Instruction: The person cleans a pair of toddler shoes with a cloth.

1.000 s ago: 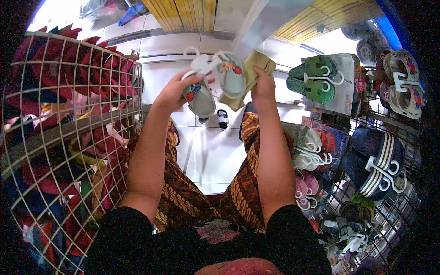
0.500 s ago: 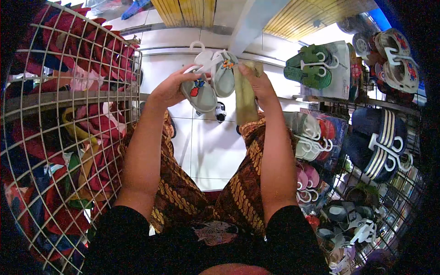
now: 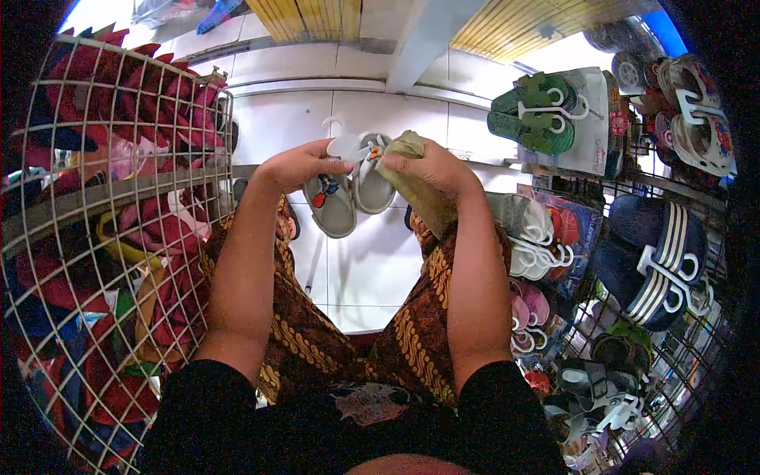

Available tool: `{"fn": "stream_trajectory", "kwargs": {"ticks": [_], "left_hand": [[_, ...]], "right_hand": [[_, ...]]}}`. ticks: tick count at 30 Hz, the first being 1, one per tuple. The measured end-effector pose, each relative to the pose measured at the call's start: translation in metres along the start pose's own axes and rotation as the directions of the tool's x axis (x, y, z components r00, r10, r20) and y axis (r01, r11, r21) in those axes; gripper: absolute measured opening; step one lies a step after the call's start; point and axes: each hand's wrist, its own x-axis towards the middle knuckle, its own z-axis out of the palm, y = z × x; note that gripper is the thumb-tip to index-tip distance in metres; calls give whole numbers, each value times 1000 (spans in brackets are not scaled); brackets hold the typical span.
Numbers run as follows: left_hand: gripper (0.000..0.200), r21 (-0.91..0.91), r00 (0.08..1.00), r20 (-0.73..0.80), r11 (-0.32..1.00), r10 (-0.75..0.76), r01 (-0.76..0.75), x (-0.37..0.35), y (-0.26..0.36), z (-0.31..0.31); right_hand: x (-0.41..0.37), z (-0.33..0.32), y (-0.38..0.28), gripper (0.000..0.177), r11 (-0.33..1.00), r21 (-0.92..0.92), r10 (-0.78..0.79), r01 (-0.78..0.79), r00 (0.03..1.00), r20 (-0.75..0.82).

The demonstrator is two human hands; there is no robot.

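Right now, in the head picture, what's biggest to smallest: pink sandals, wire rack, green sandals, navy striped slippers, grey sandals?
1. wire rack
2. navy striped slippers
3. green sandals and grey sandals, too alike to rank
4. pink sandals, partly hidden

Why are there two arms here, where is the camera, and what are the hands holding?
There is no robot: these are a person's own bare arms. All the pictures come from one camera on their head, looking forward and down. The left hand grips a white hanger carrying grey sandals. The right hand holds an olive cloth close beside them. Below is a tiled floor. To the right hang green sandals and navy striped slippers; a wire rack stands left.
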Motion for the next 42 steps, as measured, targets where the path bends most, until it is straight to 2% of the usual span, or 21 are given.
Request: {"fn": "stream_trajectory", "kwargs": {"ticks": [3,6,9,12,15,18,21,24,27,28,31,34,37,38,41,42], "left_hand": [[43,88,998,67,996,22,-28,9,0,-8],[44,84,997,65,995,48,-54,12,0,-14],[42,8,991,112,997,79,-81,20,-7,-28],[44,-36,981,144,991,132,-128,23,-8,-31],[49,109,998,-50,993,49,-43,19,14,-18],[54,66,995,-68,995,77,-73,39,6,-12],[50,233,975,-173,967,141,-98,58,-10,-19],[44,233,952,-279,971,128,-62,61,-11,-21],[50,244,916,-349,963,198,-115,67,-19,-22],[53,255,900,-368,956,233,-144,70,-24,-22],[64,404,789,-514,906,337,-124,65,-33,-6],[70,380,802,-476,907,360,-182,72,-36,-10],[65,527,806,-512,849,297,21,53,-15,3],[64,532,814,-495,846,303,9,51,-15,6],[58,514,822,-470,857,321,-41,51,-15,10],[57,486,817,-476,872,324,-63,53,-16,10]], "right_hand": [[6,-5,-3,42,998,-50,26,-30,997,-74],[14,-8,-8,41,997,-40,68,-72,994,-90],[26,-14,-3,40,999,-14,35,-37,990,-140],[31,-16,-2,40,999,-37,14,-19,993,-121],[34,-13,-11,40,1000,-5,-17,17,999,-42],[35,0,-25,39,1000,-1,-26,26,997,-73],[47,-2,-20,40,983,-185,-42,8,983,-181],[64,-16,3,46,945,-325,-123,-37,881,-457],[59,-13,5,59,894,-446,-164,-51,888,-429],[55,-5,-1,66,865,-493,-182,-90,860,-477],[65,0,17,67,744,-658,-322,-116,800,-506],[65,11,18,58,632,-765,-516,-124,670,-534],[56,19,6,55,655,-728,-370,-205,753,-544],[54,22,3,49,621,-755,-395,-210,748,-533],[53,27,1,48,649,-749,-427,-133,751,-503],[53,28,0,46,650,-741,-410,-166,745,-526]]}}
